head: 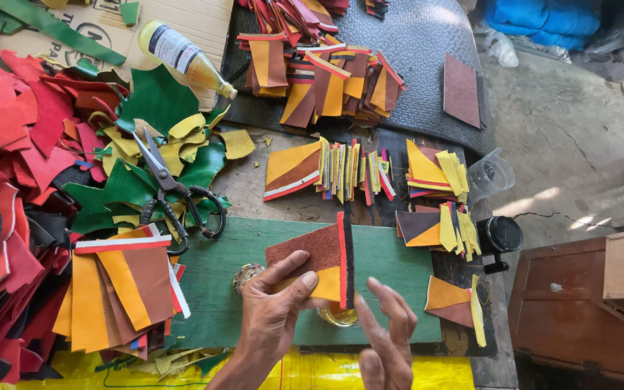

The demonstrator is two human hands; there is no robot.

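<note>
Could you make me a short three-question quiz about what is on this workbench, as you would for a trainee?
1. True or false: the left hand presses a patchwork leather piece onto the green board.
2. Which tool lies left of that piece? A) scissors B) hammer C) pliers
3. Fill in: the right hand holds ____.

Key
1. True: thumb and fingers rest on the brown, yellow, red and black piece.
2. A: the scissors lie on green and yellow leather scraps.
3. Nothing: its fingers hover spread beside the piece.
</note>
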